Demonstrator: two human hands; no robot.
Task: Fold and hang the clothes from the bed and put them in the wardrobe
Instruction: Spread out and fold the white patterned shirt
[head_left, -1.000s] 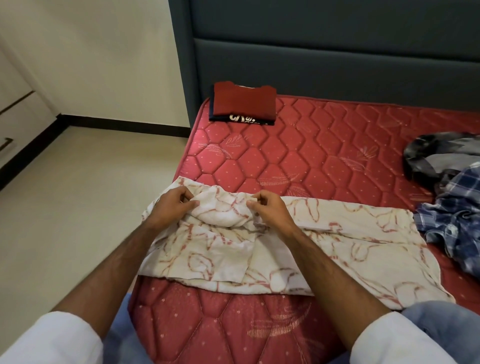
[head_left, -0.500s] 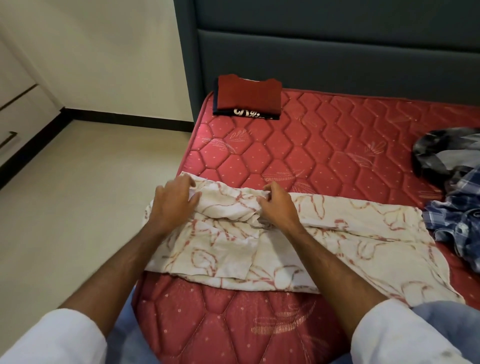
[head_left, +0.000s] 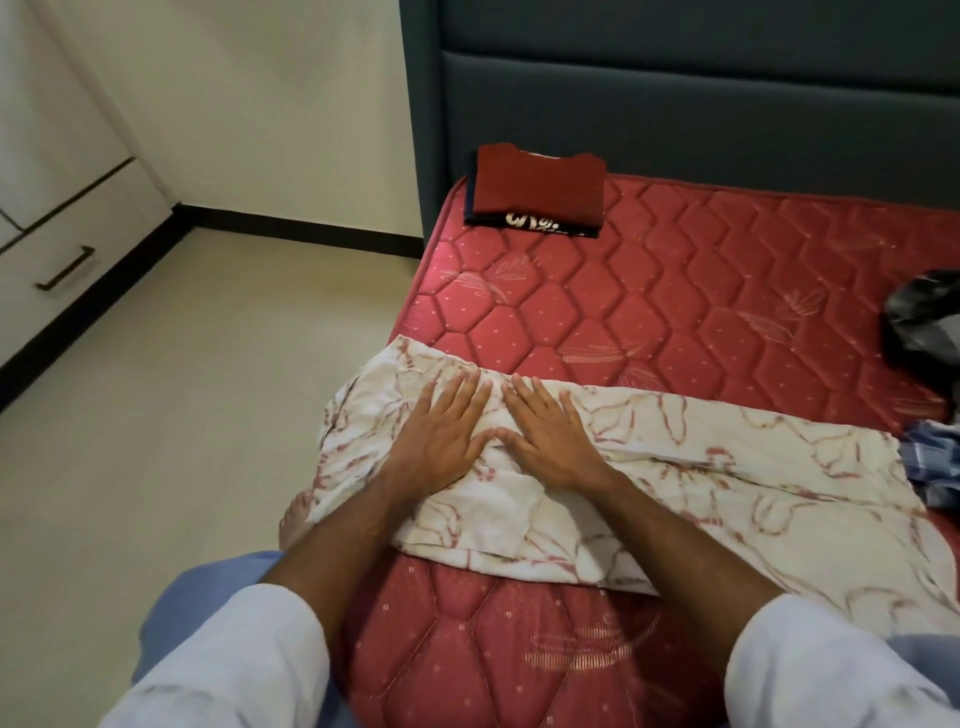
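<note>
A cream garment with a red leaf print (head_left: 727, 483) lies spread across the near edge of the red quilted mattress (head_left: 649, 312). My left hand (head_left: 441, 436) and my right hand (head_left: 545, 436) lie flat side by side on its left part, fingers straight, pressing the cloth down. A folded red garment (head_left: 540, 189) sits on a folded black one at the mattress's far left corner. A blue checked garment (head_left: 930, 457) and a dark grey one (head_left: 924, 322) lie crumpled at the right edge.
A dark teal padded headboard (head_left: 675, 93) stands behind the mattress. Cream floor (head_left: 182, 389) lies to the left, with white drawers (head_left: 62, 234) and a black handle along the left wall. A bare foot (head_left: 296, 519) shows by the bed's edge.
Both hands have let go of the bunched cloth they pinched and now lie flat on it. The fold in the garment is flattened, and the view has shifted rightward.
</note>
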